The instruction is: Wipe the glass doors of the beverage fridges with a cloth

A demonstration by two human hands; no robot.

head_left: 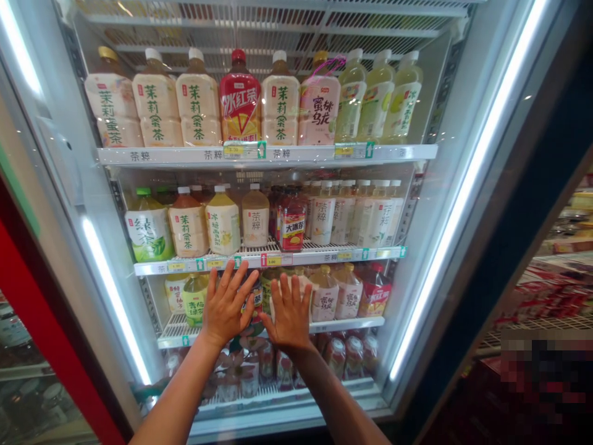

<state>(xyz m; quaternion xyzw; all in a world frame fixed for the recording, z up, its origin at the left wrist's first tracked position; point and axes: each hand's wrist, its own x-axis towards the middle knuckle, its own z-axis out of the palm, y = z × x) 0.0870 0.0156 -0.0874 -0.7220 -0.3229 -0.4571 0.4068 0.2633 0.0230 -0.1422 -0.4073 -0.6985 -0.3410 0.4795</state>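
Note:
My left hand (228,306) is raised with its fingers spread and its back toward me, in front of the third shelf of a lit drinks cooler. Beside it on the right, my right hand (290,314) is held up the same way, fingers apart. Neither holds anything. The hands are a small distance apart. Behind the left one, a green tea bottle (193,303) and a dark-labelled bottle are partly covered. Peach oolong bottles (324,296) stand to the right of my right hand. Whether the palms touch a glass door cannot be made out.
Large tea bottles (197,102) line the top shelf (315,156), with more on the second shelf (315,258). Lower down are dark bottles (354,355). A red frame (41,315) is at left; packaged goods (546,290) are at right.

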